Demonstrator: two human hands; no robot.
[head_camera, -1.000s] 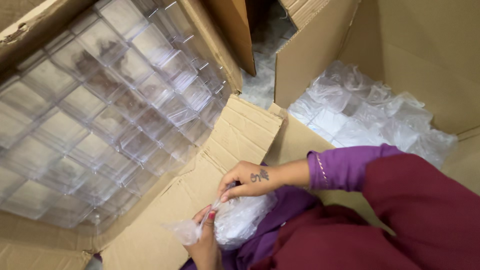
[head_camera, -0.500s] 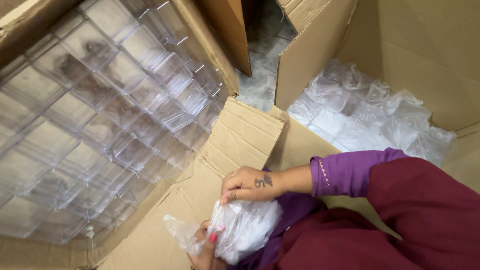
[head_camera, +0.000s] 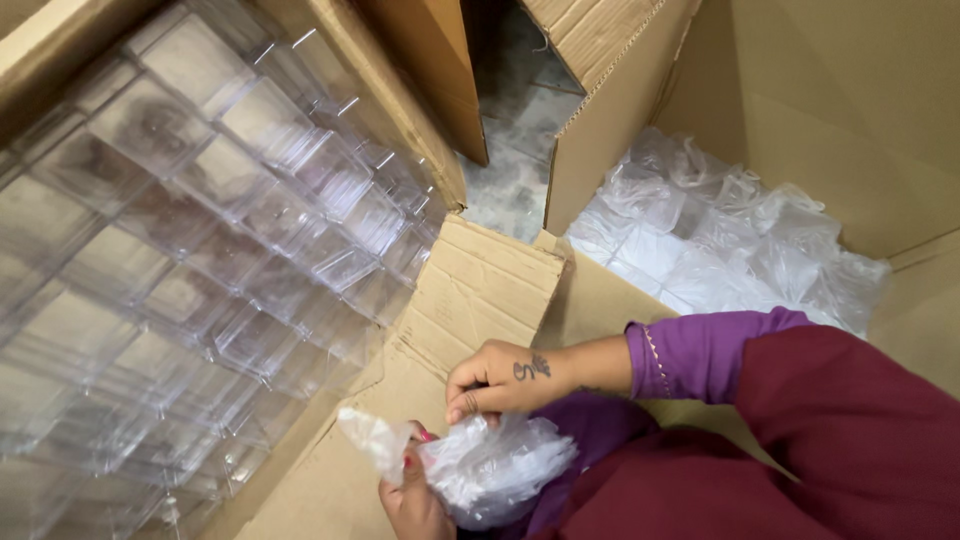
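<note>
Rows of clear plastic boxes (head_camera: 200, 260) fill the carton at left; low in the frame, the left hand (head_camera: 412, 495) grips a crinkled plastic bag (head_camera: 495, 470) from beneath. The right hand (head_camera: 500, 380) pinches its top edge, and a firm, even two-handed pull looks best to keep the film from tearing, with more bagged pieces (head_camera: 720, 240) in the carton at right

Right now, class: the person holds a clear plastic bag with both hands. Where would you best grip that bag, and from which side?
Grip the clear plastic bag at its loose, twisted end on the left, near the left hand, coming from above. That end is thin, gathered film that fingers can pinch shut; the bulging body under the right hand looks too slack and full to grasp firmly.
</note>
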